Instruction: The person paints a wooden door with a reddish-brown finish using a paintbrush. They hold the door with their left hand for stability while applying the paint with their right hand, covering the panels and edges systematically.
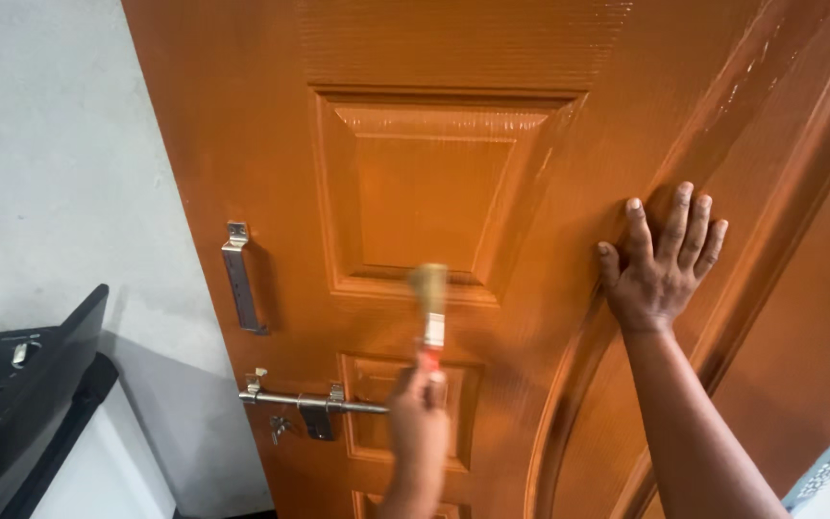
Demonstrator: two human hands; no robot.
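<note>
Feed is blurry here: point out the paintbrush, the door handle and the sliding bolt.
paintbrush [430, 317], head view, on the ferrule below the bristles.
door handle [241, 279], head view, on its metal bar.
sliding bolt [338, 405], head view, on the rod.

Wall [50, 144]: pale grey, plain (faint shadow low down).
Appliance [12, 404]: black top with knobs, white body, lower left.
Light: soft, even.

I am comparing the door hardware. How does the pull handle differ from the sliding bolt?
The pull handle stands vertical, higher on the orange door; the sliding bolt lies horizontal, lower. The handle is a flat strip; the bolt is a thin round rod. Both are silver metal.
</note>
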